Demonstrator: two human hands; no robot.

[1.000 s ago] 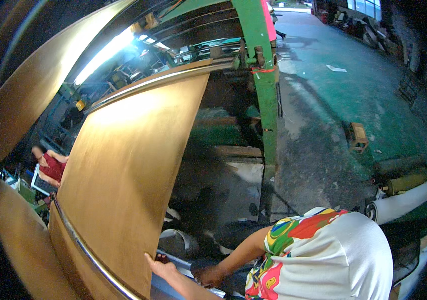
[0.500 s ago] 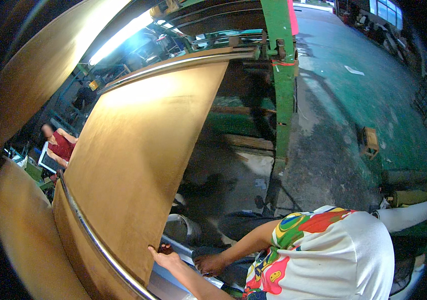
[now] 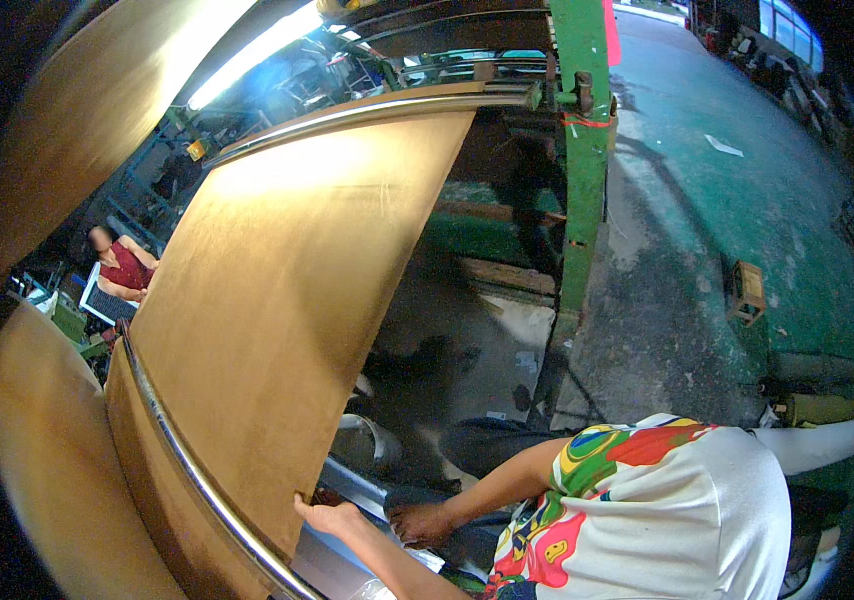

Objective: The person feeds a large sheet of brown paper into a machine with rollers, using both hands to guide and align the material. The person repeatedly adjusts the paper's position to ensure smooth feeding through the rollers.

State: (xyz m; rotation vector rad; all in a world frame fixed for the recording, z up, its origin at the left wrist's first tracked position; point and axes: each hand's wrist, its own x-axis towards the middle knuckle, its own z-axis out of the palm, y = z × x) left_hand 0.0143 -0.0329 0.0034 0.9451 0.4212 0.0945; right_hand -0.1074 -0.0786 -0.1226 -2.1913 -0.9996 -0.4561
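Brown sheet (image 3: 267, 300), one, slanting from upper metal bar (image 3: 377, 110) down to lower metal bar (image 3: 187, 455). Left hand (image 3: 332, 515), thumb against sheet's right edge; cannot tell whether pinched. Right hand (image 3: 423, 524), lowered near dark trousers (image 3: 492, 447); cannot tell whether holding anything. Green post (image 3: 585, 180), beyond sheet. White roll (image 3: 817, 445), on right.

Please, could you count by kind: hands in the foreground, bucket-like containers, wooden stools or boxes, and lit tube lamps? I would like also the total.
Hands near the brown sheet (left hand, right hand): 2
Bucket-like container: 1
Wooden stool or box: 1
Lit tube lamp: 1
Total: 5
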